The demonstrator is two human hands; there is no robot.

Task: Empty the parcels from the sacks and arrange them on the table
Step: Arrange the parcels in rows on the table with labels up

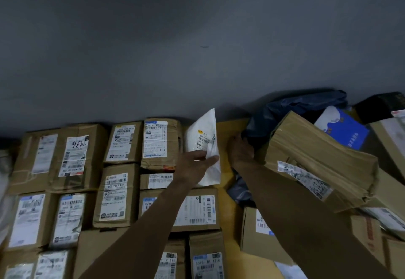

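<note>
My left hand [195, 165] pinches a white plastic mailer [205, 140] and holds it upright over the wooden table [228, 129], just right of the rows of boxes. My right hand [241, 151] reaches into the dark blue sack [291, 105] at the back right, fingers curled on its dark plastic beside a large brown paper-wrapped parcel [317, 158]. Cardboard boxes with white labels [122, 143] lie flat in rows across the left half of the table.
A grey wall [197, 37] rises right behind the table. On the right lies a heap: a blue and white box [344, 127], a black box [379, 105], more cartons [258, 230]. A strip of bare table runs between the rows and the heap.
</note>
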